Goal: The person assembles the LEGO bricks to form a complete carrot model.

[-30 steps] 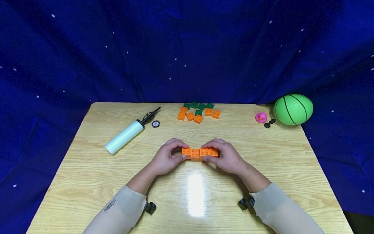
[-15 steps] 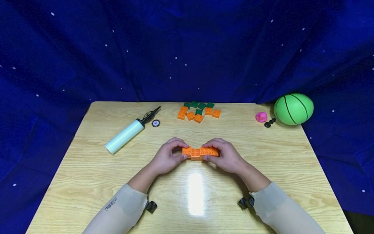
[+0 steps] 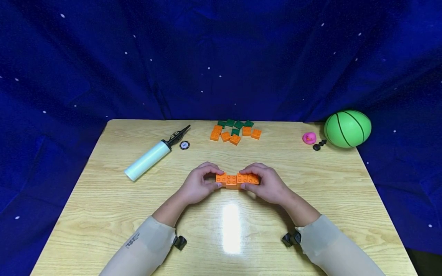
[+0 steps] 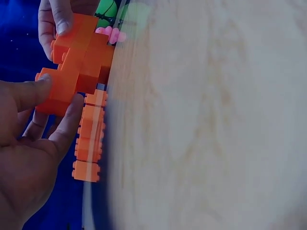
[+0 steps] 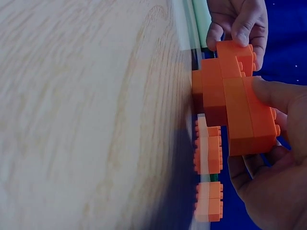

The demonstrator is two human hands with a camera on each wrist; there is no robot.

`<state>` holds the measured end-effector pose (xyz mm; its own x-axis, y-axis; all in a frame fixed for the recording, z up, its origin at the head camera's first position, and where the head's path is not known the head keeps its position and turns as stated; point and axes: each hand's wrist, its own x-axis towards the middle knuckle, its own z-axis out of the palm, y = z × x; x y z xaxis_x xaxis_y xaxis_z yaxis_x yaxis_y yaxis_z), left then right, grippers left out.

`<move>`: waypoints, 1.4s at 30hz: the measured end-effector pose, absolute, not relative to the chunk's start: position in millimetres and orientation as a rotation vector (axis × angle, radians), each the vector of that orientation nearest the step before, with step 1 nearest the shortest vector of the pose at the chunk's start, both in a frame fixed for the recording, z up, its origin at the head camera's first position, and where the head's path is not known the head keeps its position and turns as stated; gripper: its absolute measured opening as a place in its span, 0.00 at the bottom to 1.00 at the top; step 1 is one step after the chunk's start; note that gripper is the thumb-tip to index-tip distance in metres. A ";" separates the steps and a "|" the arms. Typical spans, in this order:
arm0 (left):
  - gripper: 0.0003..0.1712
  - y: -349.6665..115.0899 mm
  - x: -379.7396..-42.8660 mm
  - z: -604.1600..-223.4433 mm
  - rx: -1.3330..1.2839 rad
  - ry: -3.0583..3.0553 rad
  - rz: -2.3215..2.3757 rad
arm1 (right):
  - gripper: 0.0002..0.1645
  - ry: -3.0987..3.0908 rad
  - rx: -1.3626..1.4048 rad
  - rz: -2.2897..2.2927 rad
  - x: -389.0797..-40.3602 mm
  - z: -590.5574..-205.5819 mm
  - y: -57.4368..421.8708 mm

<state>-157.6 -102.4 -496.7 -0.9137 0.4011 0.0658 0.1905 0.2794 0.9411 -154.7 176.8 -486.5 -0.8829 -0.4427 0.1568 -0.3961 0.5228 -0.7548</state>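
Note:
Over the table's middle sits a built piece of orange toy building bricks (image 3: 231, 181), with studs showing on top. My left hand (image 3: 199, 186) pinches its left end between thumb and fingers. At the right end, my right hand (image 3: 265, 184) grips it the same way. In the left wrist view, the joined bricks (image 4: 86, 67) form a stepped shape, wider at the top row and narrower lower down. From the right wrist view, the left hand (image 5: 242, 24) holds the far end while the right thumb presses on the near end's studded side.
Loose orange bricks (image 3: 235, 140) and green bricks (image 3: 238, 124) lie near the table's back edge. To the left are a hand pump (image 3: 148, 160) and a poker chip (image 3: 184, 145). A pink rubber duck (image 3: 309, 138), a small black object (image 3: 316, 147) and a green ball (image 3: 347, 128) are at the back right.

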 end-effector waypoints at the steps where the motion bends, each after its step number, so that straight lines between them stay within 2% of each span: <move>1: 0.18 -102.9 -158.2 -497.5 0.558 2.359 1.692 | 0.21 2.692 -0.742 -1.314 -154.6 -486.5 177.0; 16: 0.20 -113.6 -167.1 -499.7 0.654 2.274 1.635 | 0.21 2.694 -0.782 -1.319 -155.3 -485.6 178.1; 27: 0.15 -116.0 -174.0 -495.7 0.722 2.336 1.568 | 0.22 2.712 -0.806 -1.322 -154.9 -486.4 178.5; 42: 0.15 -113.6 -187.0 -493.5 0.609 2.463 1.561 | 0.21 2.692 -0.783 -1.342 -154.5 -485.6 178.4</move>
